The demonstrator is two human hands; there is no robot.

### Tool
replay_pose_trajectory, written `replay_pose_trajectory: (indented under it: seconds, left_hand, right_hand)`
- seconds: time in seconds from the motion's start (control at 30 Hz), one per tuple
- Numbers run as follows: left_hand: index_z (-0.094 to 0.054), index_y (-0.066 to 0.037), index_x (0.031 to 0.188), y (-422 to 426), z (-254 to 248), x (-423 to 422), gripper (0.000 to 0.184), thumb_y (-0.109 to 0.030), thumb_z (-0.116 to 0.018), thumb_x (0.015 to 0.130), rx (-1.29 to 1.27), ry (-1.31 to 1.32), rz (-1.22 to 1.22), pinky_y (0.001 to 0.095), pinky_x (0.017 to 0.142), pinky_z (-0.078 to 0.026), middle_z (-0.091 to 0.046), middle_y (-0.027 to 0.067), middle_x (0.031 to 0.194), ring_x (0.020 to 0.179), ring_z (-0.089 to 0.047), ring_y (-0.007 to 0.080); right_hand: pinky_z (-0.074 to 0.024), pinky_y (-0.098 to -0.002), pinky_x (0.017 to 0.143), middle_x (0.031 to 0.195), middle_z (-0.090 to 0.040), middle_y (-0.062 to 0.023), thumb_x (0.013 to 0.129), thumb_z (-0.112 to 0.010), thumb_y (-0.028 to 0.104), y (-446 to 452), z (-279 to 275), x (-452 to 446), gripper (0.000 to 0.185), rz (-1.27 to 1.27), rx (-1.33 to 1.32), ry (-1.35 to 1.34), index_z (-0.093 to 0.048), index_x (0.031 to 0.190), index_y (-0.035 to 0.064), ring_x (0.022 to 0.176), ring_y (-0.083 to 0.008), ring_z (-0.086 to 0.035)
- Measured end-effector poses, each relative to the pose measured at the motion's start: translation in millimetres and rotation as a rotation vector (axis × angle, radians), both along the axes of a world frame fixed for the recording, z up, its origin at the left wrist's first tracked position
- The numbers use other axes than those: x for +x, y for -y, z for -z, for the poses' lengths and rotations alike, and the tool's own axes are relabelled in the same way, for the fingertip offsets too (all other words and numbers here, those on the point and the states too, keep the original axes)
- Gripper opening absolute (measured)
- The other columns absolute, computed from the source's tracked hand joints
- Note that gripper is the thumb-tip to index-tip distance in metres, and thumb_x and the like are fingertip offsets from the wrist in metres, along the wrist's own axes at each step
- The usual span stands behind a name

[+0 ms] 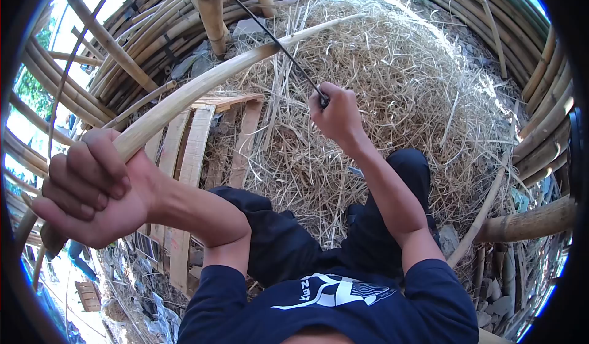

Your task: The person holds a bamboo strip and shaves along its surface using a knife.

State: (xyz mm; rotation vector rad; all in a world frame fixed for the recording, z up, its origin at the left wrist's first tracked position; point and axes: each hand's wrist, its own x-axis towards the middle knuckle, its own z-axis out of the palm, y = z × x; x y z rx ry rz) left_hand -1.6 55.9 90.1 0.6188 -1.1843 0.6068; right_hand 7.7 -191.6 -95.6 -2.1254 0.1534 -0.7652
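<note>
A long pale curved piece of wood or bamboo point(202, 86) runs from the lower left up to the top centre. My left hand point(98, 187) is wrapped round its near end, fingers closed. My right hand point(336, 112) is closed round the dark handle of a long thin dark blade or rod point(285, 51). That blade crosses the pale piece near its upper part and points up and left; whether the two touch is hard to tell. Below both lies a heap of pale shavings point(392, 80).
A wooden pallet point(196, 141) lies at the left under my left forearm. Stacked bamboo poles point(141, 43) line the left and the right side point(546, 129). An upright bamboo post point(208, 13) stands at the top. A thick pole point(527, 220) juts in at the right.
</note>
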Motion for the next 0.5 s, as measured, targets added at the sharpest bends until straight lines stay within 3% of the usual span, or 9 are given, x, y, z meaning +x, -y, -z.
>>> replay_pose_trajectory:
  seconds: [0.17,0.33,0.5]
  left_hand:
    - [-0.029,-0.019,0.05,-1.6,-0.4,4.5,0.046,-0.023,-0.037,0.095,-0.034,-0.051,-0.004,0.0162,0.032,-0.025,-0.027,-0.0061,0.044,0.034,-0.02,0.0035]
    - [-0.029,-0.019,0.05,1.7,0.4,-2.7,0.046,-0.023,-0.037,0.095,-0.002,-0.027,0.023,0.0164,0.031,-0.024,-0.026,-0.0059,0.044,0.033,-0.02,0.0039]
    - [-0.029,-0.019,0.051,7.7,0.1,2.2,0.046,-0.024,-0.036,0.096,-0.028,-0.049,0.008,0.0164,0.031,-0.024,-0.025,-0.0047,0.045,0.034,-0.018,0.0049]
  right_hand:
    - [-0.0459,-0.0369,0.046,0.052,-0.056,-0.0164,0.078,-0.061,0.012,-7.8,-10.4,-13.0,0.019,0.015,-0.059,0.089,-0.056,0.066,-0.0022,0.045,-0.029,-0.058]
    - [-0.0443,-0.0321,0.039,0.051,-0.058,-0.0124,0.077,-0.061,0.008,0.1,-8.5,-7.6,0.015,-0.025,-0.063,0.059,-0.057,0.066,0.0007,0.041,-0.0201,-0.058]
    - [-0.0461,-0.0331,0.043,0.052,-0.058,-0.0143,0.078,-0.061,0.01,-4.0,-14.5,-12.5,0.016,-0.013,-0.055,0.064,-0.056,0.066,-0.0007,0.043,-0.0228,-0.059]
